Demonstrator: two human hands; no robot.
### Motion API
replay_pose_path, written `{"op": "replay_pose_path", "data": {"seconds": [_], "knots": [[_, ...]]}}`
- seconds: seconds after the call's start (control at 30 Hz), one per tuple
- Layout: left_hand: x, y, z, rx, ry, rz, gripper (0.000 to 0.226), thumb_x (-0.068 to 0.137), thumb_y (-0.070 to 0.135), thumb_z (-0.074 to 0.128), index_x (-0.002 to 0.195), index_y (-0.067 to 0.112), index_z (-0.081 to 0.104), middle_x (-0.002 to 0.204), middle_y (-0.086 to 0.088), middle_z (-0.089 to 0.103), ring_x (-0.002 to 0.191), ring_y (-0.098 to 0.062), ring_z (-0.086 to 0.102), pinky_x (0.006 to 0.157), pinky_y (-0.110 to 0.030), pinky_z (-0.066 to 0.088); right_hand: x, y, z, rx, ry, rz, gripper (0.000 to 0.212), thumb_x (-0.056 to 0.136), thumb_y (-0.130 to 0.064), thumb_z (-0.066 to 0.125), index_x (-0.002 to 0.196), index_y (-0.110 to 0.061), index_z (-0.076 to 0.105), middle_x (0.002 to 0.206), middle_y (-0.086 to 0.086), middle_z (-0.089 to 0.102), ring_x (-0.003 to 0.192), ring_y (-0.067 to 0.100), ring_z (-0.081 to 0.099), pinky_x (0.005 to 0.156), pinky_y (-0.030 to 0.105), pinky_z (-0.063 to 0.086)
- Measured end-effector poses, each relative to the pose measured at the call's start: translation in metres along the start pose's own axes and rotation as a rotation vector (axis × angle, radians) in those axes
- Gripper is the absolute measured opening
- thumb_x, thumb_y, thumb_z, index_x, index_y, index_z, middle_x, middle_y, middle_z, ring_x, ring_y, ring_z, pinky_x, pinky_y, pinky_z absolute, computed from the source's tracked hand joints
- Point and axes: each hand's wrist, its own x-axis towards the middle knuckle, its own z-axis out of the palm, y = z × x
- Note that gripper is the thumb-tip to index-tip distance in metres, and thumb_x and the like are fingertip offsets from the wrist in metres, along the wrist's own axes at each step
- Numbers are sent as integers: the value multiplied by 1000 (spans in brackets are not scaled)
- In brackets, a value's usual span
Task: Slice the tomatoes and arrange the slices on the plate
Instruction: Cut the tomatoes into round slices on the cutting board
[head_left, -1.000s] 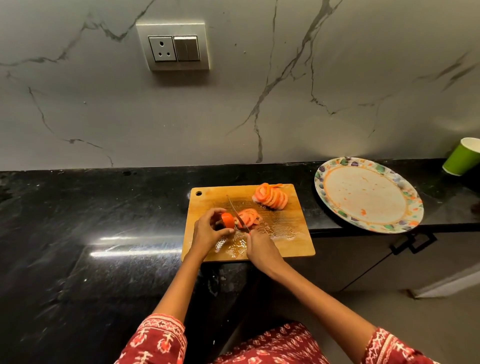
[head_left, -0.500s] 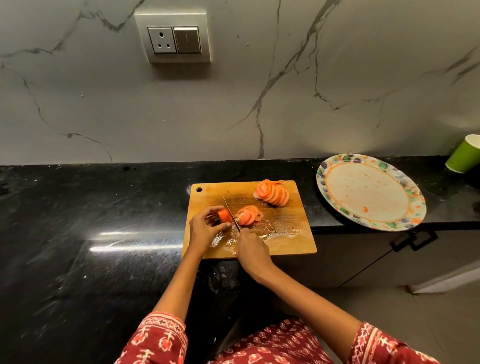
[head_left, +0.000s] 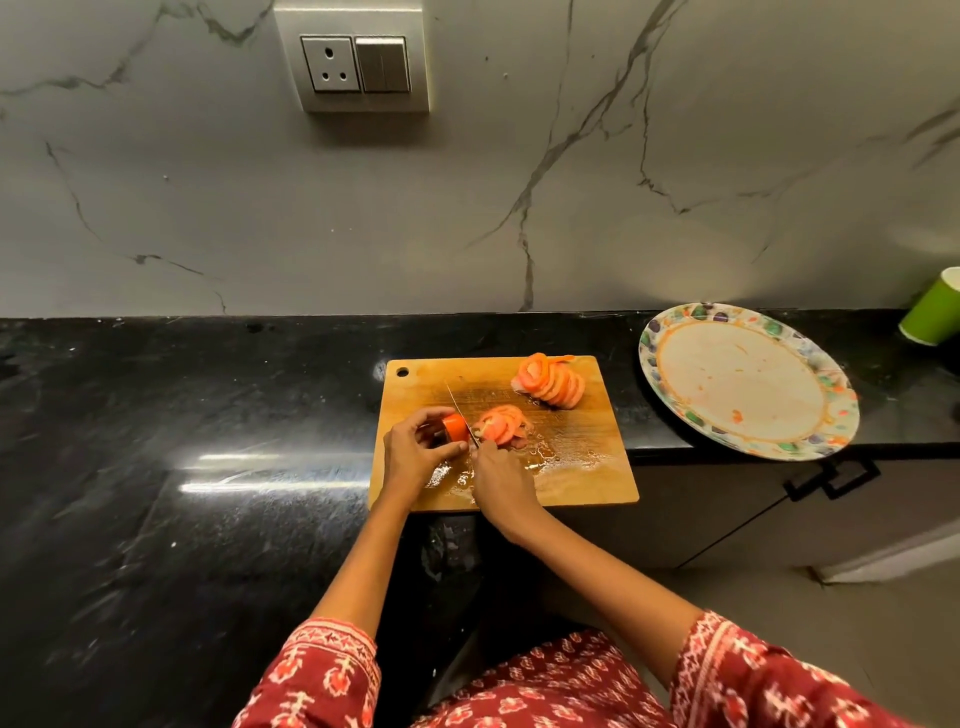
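The tomato end (head_left: 455, 427) pinched in my left hand (head_left: 415, 453) has shrunk to a stub (one or two slices left) since a second ago, my right hand (head_left: 501, 480) gripping the knife (head_left: 461, 413) against it.

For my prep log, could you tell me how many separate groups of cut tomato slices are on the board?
2: a fanned row at the far right of the cutting board, and a smaller pile beside the knife.

- My left hand (head_left: 415, 451) is curled, thumb low and fingers (head_left: 423, 415) arched over the top, pinching what it holds.
- My right hand (head_left: 501, 480) sits just beside it, closed in a grip, knuckles up.
- Both forearms reach forward, converging; patterned sleeves end near my elbows.
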Motion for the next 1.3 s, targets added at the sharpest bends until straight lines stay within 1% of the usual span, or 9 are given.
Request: {"op": "replay_pose_path", "data": {"seconds": [0.23, 0.4, 0.5, 0.57, 0.67, 0.8, 0.93, 1.17, 1.3], "knots": [[-2, 4, -1, -14, -14, 1, 48, 62, 1, 81, 104, 16, 64, 107, -1, 62, 99, -14, 60, 75, -10, 51, -21, 12, 11, -23, -21, 26, 25, 98, -2, 32, 121, -2, 43, 112, 15, 61, 103, 31, 61, 79, 35, 47], [-4, 3, 0, -13, 4, 16, 48, 61, 0, 82, 101, 19, 63, 103, 4, 62, 96, -11, 60, 77, -11, 51, 3, 3, 5, -10, -23, 19, 25, 99, -3, 32, 118, 1, 48, 115, 18, 58, 105, 31, 58, 74, 34, 45], [-5, 0, -1, -20, 14, 14, 48, 61, -1, 82, 102, 18, 64, 105, 2, 63, 98, -14, 61, 80, -16, 52, -13, 12, 11, -62, -64, 10, 30, 97, 1, 32, 124, 1, 45, 117, 17, 59, 107, 31, 59, 79, 36, 47], [-4, 1, -1, -17, 12, 8, 49, 61, -1, 82, 103, 18, 64, 106, 2, 63, 99, -14, 61, 81, -18, 52, -22, 20, 7, -23, -28, 26, 28, 99, -4, 30, 121, 1, 47, 114, 17, 61, 105, 32, 60, 79, 36, 46], [-3, 2, 0, -1, 1, 15, 49, 62, 1, 81, 104, 18, 63, 106, 2, 62, 100, -13, 60, 81, -17, 51, -13, 22, -8, 88, 84, 64, 27, 102, -15, 31, 114, 0, 49, 107, 18, 61, 100, 34, 59, 69, 35, 39], [-8, -4, 2, -13, 11, 25, 52, 64, 3, 81, 109, 22, 62, 109, 6, 61, 105, -12, 59, 89, -22, 50, -9, 11, -11, 110, 63, 56, 30, 103, -20, 32, 116, 0, 49, 109, 21, 60, 103, 36, 55, 69, 34, 36], [-11, -4, 7, -23, 55, 21, 49, 69, 2, 77, 113, 17, 62, 112, 0, 62, 106, -13, 60, 90, -22, 51, -12, 6, -7, 122, 34, 69, 30, 103, -20, 32, 116, 1, 50, 111, 19, 60, 104, 33, 56, 69, 33, 36], [-8, -3, 10, 19, 125, 37, 40, 75, 0, 72, 114, 7, 63, 111, -1, 61, 107, -13, 57, 82, -10, 46, -13, 4, -6, 127, 24, 77, 31, 103, -22, 30, 117, -1, 49, 113, 17, 59, 105, 32, 57, 71, 33, 35], [-5, -4, 7, -9, 96, 1, 40, 74, 1, 73, 112, 9, 64, 112, -2, 62, 108, -14, 58, 88, -18, 48, -12, 5, -4, 109, 26, 68, 30, 103, -21, 31, 116, -1, 49, 112, 16, 60, 104, 31, 57, 71, 33, 36]]}}
